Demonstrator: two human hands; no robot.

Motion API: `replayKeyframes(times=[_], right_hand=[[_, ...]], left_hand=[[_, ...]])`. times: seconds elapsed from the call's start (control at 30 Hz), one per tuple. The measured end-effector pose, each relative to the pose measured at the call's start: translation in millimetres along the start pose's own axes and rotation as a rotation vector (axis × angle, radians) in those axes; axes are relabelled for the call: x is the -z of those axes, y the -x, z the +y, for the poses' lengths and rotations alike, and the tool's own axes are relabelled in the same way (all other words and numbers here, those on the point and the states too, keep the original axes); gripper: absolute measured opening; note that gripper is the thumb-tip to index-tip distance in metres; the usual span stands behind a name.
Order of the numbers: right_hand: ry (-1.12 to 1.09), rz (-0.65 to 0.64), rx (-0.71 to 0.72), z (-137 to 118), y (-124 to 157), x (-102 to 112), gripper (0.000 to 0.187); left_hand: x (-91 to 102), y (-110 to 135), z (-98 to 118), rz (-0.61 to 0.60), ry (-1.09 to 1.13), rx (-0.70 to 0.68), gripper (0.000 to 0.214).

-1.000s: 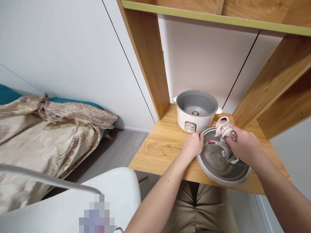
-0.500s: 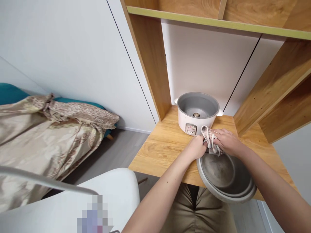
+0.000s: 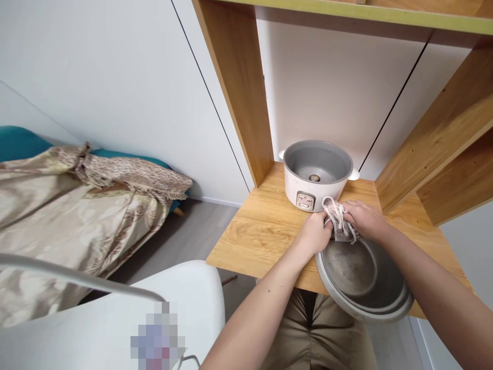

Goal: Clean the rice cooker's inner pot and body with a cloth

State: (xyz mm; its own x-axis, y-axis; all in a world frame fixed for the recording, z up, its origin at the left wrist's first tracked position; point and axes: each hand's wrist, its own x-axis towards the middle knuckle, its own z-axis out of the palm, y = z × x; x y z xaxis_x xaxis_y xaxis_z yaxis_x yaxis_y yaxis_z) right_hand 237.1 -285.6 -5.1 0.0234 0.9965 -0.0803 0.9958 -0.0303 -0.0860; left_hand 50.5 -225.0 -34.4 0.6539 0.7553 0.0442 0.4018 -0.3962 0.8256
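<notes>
A person seated at a wooden desktop (image 3: 265,226) presses a patterned cloth (image 3: 339,222) against the far rim of a grey inner pot (image 3: 362,277). The pot sits tilted just in front of the white rice cooker (image 3: 316,177), its near side jutting past the desktop's front edge above the person's lap. The left hand (image 3: 314,235), in front of the cooker, is closed on the pot's rim; the right hand (image 3: 365,218), at the cooker's front right, is bunched tight around the cloth. The cooker stands open at the back of the desktop before a white wall, hemmed in by a wooden upright (image 3: 239,87) to its left and slanting wooden panels (image 3: 442,133) to its right. Bare wood stretches to the cooker's front left. Farther left of the cooker, grey floor (image 3: 181,241) opens toward a bed under a beige patterned cover (image 3: 77,216); a white chair (image 3: 115,324) stands well in front and to the left.
</notes>
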Motion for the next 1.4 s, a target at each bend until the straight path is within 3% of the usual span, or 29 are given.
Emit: replayKeyframes(times=[0.57,0.87,1.13,1.4], right_hand=[[0.028,0.005,-0.059,12,-1,-2,0.035],[0.144,-0.018,0.036,-2,-4,3,0.04],[0.146,0.02,0.135,-5,-6,-3,0.04],[0.124,0.01,0.017,0,-1,0,0.042]], left_hand=[[-1.1,10,6,0.056,-0.004,0.076,0.03],[-1.9,7,2,0.045,0.024,-0.025,0.033],[-3.7,4,2,0.059,-0.024,0.0,0.031],[-3.0,7,2,0.069,-0.012,0.022,0.027]])
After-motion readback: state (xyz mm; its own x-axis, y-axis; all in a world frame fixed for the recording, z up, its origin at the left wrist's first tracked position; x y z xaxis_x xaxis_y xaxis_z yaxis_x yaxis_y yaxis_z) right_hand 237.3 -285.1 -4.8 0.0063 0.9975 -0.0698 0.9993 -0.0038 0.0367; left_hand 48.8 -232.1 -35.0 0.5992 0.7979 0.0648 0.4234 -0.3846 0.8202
